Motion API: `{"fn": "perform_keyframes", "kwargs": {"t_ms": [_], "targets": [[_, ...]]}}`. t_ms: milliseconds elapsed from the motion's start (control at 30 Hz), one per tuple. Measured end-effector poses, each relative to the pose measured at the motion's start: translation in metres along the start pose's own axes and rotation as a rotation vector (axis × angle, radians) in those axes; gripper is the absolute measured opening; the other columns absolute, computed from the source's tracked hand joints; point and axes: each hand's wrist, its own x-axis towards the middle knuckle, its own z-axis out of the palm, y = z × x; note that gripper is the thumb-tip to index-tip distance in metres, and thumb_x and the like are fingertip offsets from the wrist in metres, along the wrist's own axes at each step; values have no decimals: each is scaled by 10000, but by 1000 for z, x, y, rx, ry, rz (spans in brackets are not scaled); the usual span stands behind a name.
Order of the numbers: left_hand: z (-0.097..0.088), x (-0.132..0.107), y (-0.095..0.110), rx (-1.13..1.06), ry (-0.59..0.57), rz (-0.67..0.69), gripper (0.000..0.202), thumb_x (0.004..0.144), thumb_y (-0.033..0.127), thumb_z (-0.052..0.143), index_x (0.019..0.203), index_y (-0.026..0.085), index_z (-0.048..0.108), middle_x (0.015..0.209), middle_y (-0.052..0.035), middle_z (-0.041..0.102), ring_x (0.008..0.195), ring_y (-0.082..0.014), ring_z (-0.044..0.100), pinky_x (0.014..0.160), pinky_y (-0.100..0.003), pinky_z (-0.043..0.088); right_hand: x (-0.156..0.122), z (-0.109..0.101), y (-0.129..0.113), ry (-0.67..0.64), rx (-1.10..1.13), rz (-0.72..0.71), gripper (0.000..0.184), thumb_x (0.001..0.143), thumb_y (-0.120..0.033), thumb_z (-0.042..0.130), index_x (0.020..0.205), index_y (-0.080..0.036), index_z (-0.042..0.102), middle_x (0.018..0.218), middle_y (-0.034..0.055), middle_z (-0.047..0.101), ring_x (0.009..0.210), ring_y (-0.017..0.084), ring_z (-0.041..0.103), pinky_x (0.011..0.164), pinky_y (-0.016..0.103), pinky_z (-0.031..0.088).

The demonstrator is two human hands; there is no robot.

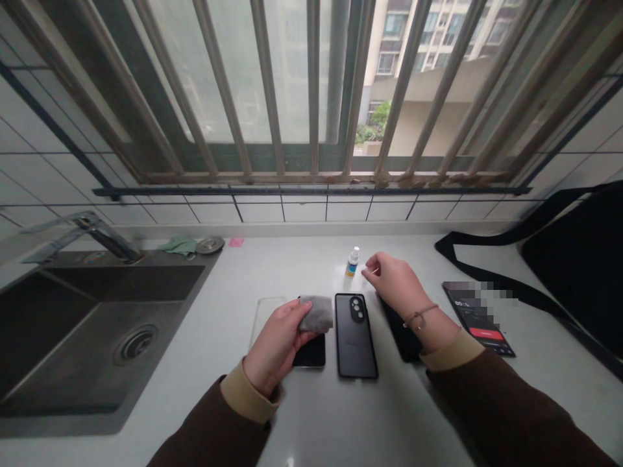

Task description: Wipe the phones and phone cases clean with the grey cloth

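Observation:
My left hand (278, 337) is closed on a folded grey cloth (316, 314), held above a dark phone (310, 353) that it partly covers. A clear phone case (261, 312) lies beneath and beside that hand. My right hand (389, 280) has its fingertips pinched just right of a small white spray bottle (352, 262), which stands upright with a blue and yellow label. Something small and pale shows at those fingertips, too small to name. Between my hands lies a black phone case (356, 337), camera cutouts upward. Under my right wrist is another dark phone-shaped thing (403, 327), mostly hidden.
A lit phone (479, 321) lies right of my right forearm, near a black bag (579, 259) with a strap. At left are a sink (111, 350), a faucet (107, 237), a green cloth (179, 245) and a metal strainer (210, 245). A barred window stands behind the counter.

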Motion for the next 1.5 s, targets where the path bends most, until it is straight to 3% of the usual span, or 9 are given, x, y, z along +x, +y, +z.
{"fn": "perform_keyframes", "kwargs": {"t_ms": [100, 200, 500, 667, 833, 1000, 1233, 1367, 1500], "targets": [[-1, 0, -1, 3, -19, -5, 112, 946, 241, 783, 980, 141, 819, 1040, -120, 832, 884, -198, 762, 787, -300, 625, 8, -23, -17, 132, 43, -92, 121, 958, -310, 744, 995, -200, 714, 903, 67, 771, 808, 224, 716, 757, 332, 499], [-1, 0, -1, 19, -9, -13, 119, 950, 237, 776, 994, 139, 825, 1060, -122, 832, 891, -199, 758, 780, -296, 622, 19, -30, -32, 208, 25, -222, 65, 962, -241, 704, 1003, -190, 704, 948, 78, 761, 844, 232, 718, 781, 348, 506], [2, -1, 2, 21, 16, -15, 102, 957, 222, 751, 952, 145, 817, 984, -96, 819, 869, -188, 741, 766, -290, 634, 34, 3, -26, 125, -58, -238, 88, 958, -182, 704, 1046, -179, 707, 1038, 111, 763, 936, 261, 718, 831, 364, 503], [1, -2, 1, 16, -17, -21, 141, 943, 264, 775, 990, 141, 823, 1052, -122, 828, 888, -191, 745, 775, -286, 628, 25, 26, -13, 126, -26, -180, 284, 940, -215, 739, 1211, -176, 664, 974, 94, 771, 841, 247, 729, 739, 331, 499], [0, -1, 0, 31, -5, -36, 171, 938, 276, 777, 1028, 137, 819, 1083, -129, 827, 914, -192, 744, 780, -279, 624, 16, 50, -7, 158, 18, -157, 438, 959, -232, 707, 1379, -184, 594, 1084, 124, 773, 936, 262, 741, 794, 344, 532], [-1, 0, -1, 33, -5, -36, 164, 951, 269, 755, 1026, 138, 818, 1072, -118, 827, 914, -190, 742, 787, -283, 624, 14, 54, -8, 171, 37, -164, 428, 983, -222, 648, 1402, -173, 579, 1152, 160, 756, 982, 282, 727, 831, 375, 540], [0, -1, -2, 47, -5, -32, 161, 939, 278, 767, 1011, 144, 819, 1051, -109, 820, 908, -193, 734, 781, -287, 621, 26, 41, -35, 62, 56, -268, 463, 954, -137, 689, 1402, -198, 586, 1101, 122, 760, 930, 259, 714, 823, 356, 514], [0, 0, -1, 46, 21, -35, 161, 924, 266, 774, 1009, 136, 817, 1023, -111, 814, 906, -197, 731, 774, -283, 618, 36, 54, -59, -7, 102, -328, 416, 967, -158, 721, 1357, -221, 589, 1098, 88, 764, 922, 228, 718, 827, 334, 518], [0, 1, -2, 48, 19, -36, 185, 911, 288, 790, 1013, 135, 813, 1030, -121, 815, 922, -207, 734, 777, -289, 619, 42, 73, -70, -61, 118, -391, 435, 957, -142, 740, 1354, -232, 585, 1207, 98, 754, 1067, 246, 717, 914, 361, 526]]}}
